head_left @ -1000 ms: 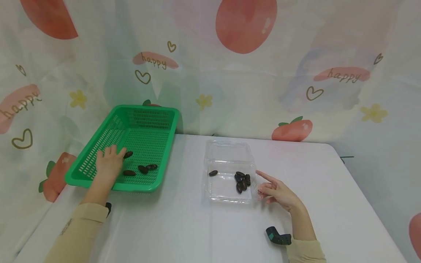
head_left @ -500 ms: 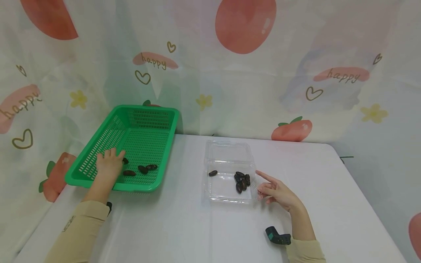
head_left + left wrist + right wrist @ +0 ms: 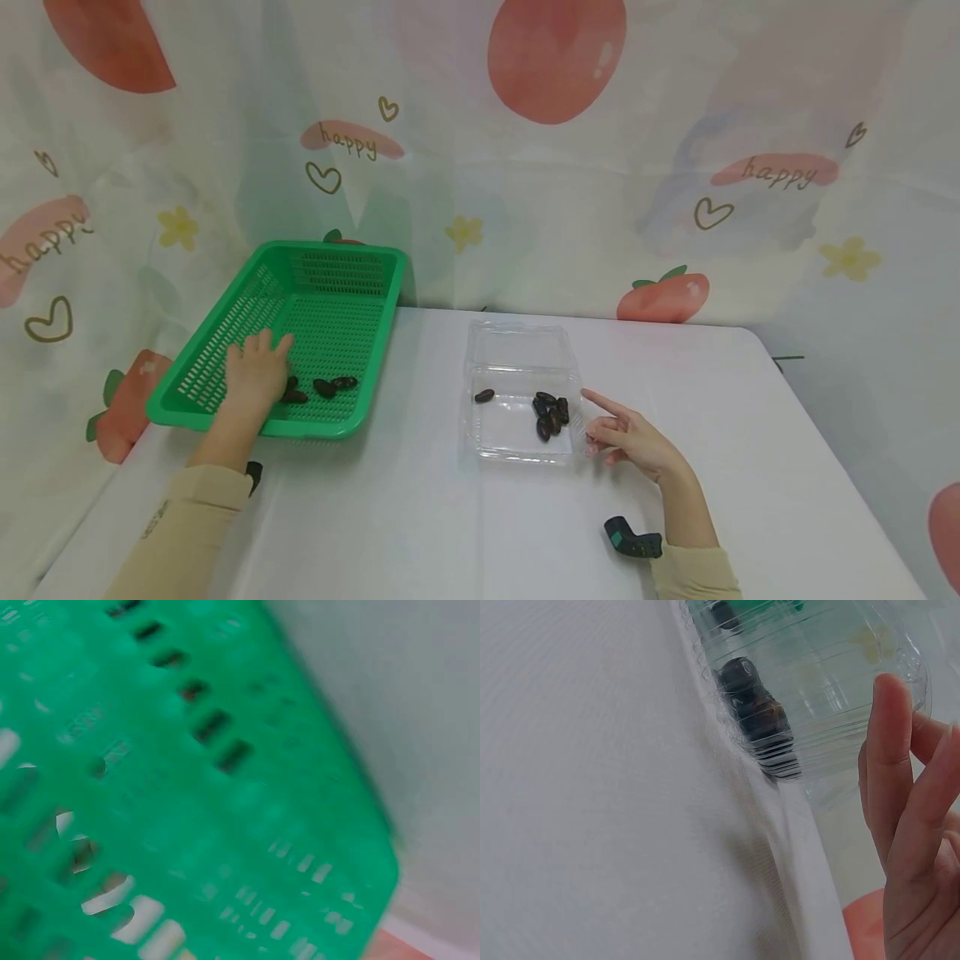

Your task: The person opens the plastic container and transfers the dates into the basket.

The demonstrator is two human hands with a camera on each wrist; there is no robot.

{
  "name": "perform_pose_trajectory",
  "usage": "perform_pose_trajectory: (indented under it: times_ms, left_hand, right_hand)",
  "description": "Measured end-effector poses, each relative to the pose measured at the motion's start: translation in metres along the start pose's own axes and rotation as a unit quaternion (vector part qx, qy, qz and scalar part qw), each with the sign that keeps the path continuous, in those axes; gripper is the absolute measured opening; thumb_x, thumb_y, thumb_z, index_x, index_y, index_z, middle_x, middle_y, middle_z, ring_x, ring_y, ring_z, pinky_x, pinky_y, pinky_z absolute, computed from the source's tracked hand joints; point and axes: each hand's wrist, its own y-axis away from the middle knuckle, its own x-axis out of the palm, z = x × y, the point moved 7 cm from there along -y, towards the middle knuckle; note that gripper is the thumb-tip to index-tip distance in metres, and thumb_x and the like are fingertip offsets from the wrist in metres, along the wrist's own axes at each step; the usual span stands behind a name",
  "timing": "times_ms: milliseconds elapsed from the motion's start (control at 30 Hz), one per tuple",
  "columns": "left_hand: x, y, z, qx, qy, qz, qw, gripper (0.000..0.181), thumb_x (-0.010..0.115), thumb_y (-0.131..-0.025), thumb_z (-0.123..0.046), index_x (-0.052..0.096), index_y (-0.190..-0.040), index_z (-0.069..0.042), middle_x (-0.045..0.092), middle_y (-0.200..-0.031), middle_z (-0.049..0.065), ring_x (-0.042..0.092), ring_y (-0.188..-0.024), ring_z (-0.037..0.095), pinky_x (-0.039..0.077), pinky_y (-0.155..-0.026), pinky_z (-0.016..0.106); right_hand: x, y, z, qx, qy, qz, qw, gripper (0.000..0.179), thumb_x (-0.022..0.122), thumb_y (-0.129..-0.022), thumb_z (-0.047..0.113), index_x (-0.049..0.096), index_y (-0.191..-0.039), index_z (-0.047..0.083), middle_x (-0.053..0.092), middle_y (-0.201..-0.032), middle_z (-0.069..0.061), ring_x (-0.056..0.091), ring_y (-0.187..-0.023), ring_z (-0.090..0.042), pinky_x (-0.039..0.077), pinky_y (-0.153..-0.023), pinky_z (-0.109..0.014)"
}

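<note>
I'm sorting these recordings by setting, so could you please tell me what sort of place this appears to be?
Probably a staged indoor tabletop recording spot: a white table meets a curtain-like backdrop printed with "happy", and a green basket and clear box on it hold small dark items.

Dark pieces in basket and box

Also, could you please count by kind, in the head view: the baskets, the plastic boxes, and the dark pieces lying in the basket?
Green basket: 1
Clear plastic box: 1
Dark pieces in the basket: 4 in sight; the left hand may hide more
Total: 6 in sight
</note>
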Motion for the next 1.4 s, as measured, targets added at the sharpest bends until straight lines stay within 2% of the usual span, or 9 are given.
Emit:
perform_pose_trajectory:
  times_ms: [167, 333, 533, 800, 967, 1133, 1267, 1400]
  left_hand:
    - [-0.016, -0.001, -0.023, 0.014, 0.011, -0.056, 0.9983, 0.042, 0.056, -0.090, -0.018, 0.036, -0.125, -0.004, 0.034, -0.115, 0.028, 0.034, -0.108, 0.045, 0.022, -0.095, 0.060]
    - [-0.032, -0.003, -0.053, 0.032, 0.034, -0.107, 0.9932, 0.041, 0.057, -0.091, -0.020, 0.039, -0.124, -0.006, 0.037, -0.114, 0.025, 0.036, -0.106, 0.042, 0.025, -0.094, 0.058]
    - [-0.045, -0.003, -0.094, 0.073, 0.036, -0.172, 0.9818, 0.032, 0.059, -0.090, -0.024, 0.045, -0.113, -0.007, 0.042, -0.105, 0.020, 0.041, -0.096, 0.036, 0.032, -0.088, 0.051]
    - [-0.051, 0.001, -0.151, 0.134, 0.010, -0.221, 0.9660, 0.028, 0.060, -0.088, -0.028, 0.051, -0.109, -0.011, 0.047, -0.098, 0.014, 0.045, -0.088, 0.030, 0.034, -0.085, 0.044]
    - [-0.042, -0.001, -0.181, 0.161, 0.001, -0.215, 0.9632, 0.031, 0.059, -0.089, -0.030, 0.053, -0.116, -0.017, 0.050, -0.102, 0.011, 0.046, -0.092, 0.027, 0.035, -0.085, 0.042]
    - [-0.030, 0.001, -0.214, 0.217, 0.013, -0.199, 0.9556, 0.030, 0.060, -0.088, -0.030, 0.052, -0.115, -0.019, 0.051, -0.103, 0.010, 0.050, -0.094, 0.027, 0.037, -0.086, 0.042]
    - [-0.020, 0.004, -0.239, 0.262, 0.008, -0.171, 0.9498, 0.030, 0.059, -0.089, -0.032, 0.050, -0.116, -0.023, 0.050, -0.107, 0.007, 0.049, -0.098, 0.025, 0.036, -0.091, 0.042]
    - [-0.012, 0.005, -0.262, 0.298, 0.002, -0.157, 0.9414, 0.031, 0.059, -0.089, -0.033, 0.051, -0.118, -0.026, 0.049, -0.109, 0.004, 0.049, -0.101, 0.022, 0.036, -0.093, 0.040]
  right_hand:
    - [0.001, 0.000, 0.000, -0.001, -0.002, 0.003, 1.0000, 0.072, 0.059, -0.089, 0.011, 0.015, -0.145, 0.003, 0.062, -0.079, 0.005, 0.060, -0.068, -0.007, 0.048, -0.051, -0.021]
    - [-0.001, -0.001, -0.002, 0.003, 0.002, 0.000, 1.0000, 0.072, 0.059, -0.089, 0.012, 0.015, -0.145, 0.004, 0.062, -0.079, 0.005, 0.059, -0.068, -0.008, 0.048, -0.052, -0.021]
    - [-0.001, -0.001, -0.002, -0.002, 0.000, 0.002, 1.0000, 0.071, 0.058, -0.089, 0.011, 0.015, -0.145, 0.004, 0.062, -0.080, 0.004, 0.060, -0.067, -0.008, 0.048, -0.052, -0.021]
    - [-0.001, -0.001, -0.002, -0.003, 0.000, 0.003, 1.0000, 0.071, 0.058, -0.089, 0.012, 0.015, -0.145, 0.004, 0.063, -0.080, 0.004, 0.060, -0.067, -0.008, 0.048, -0.051, -0.021]
    - [-0.001, 0.000, -0.001, -0.004, -0.001, 0.005, 1.0000, 0.072, 0.059, -0.089, 0.012, 0.015, -0.145, 0.003, 0.062, -0.080, 0.004, 0.060, -0.067, -0.009, 0.048, -0.051, -0.021]
    - [-0.001, 0.000, -0.001, -0.004, 0.000, 0.004, 1.0000, 0.072, 0.059, -0.089, 0.012, 0.015, -0.145, 0.003, 0.062, -0.080, 0.003, 0.060, -0.067, -0.009, 0.048, -0.051, -0.021]
    - [-0.001, 0.000, -0.002, -0.005, -0.004, 0.004, 1.0000, 0.072, 0.059, -0.089, 0.012, 0.015, -0.145, 0.004, 0.062, -0.080, 0.003, 0.061, -0.067, -0.009, 0.048, -0.050, -0.020]
    - [0.000, 0.000, -0.002, -0.009, -0.010, 0.005, 0.9999, 0.072, 0.059, -0.089, 0.012, 0.015, -0.145, 0.003, 0.062, -0.080, 0.004, 0.060, -0.066, -0.008, 0.048, -0.050, -0.020]
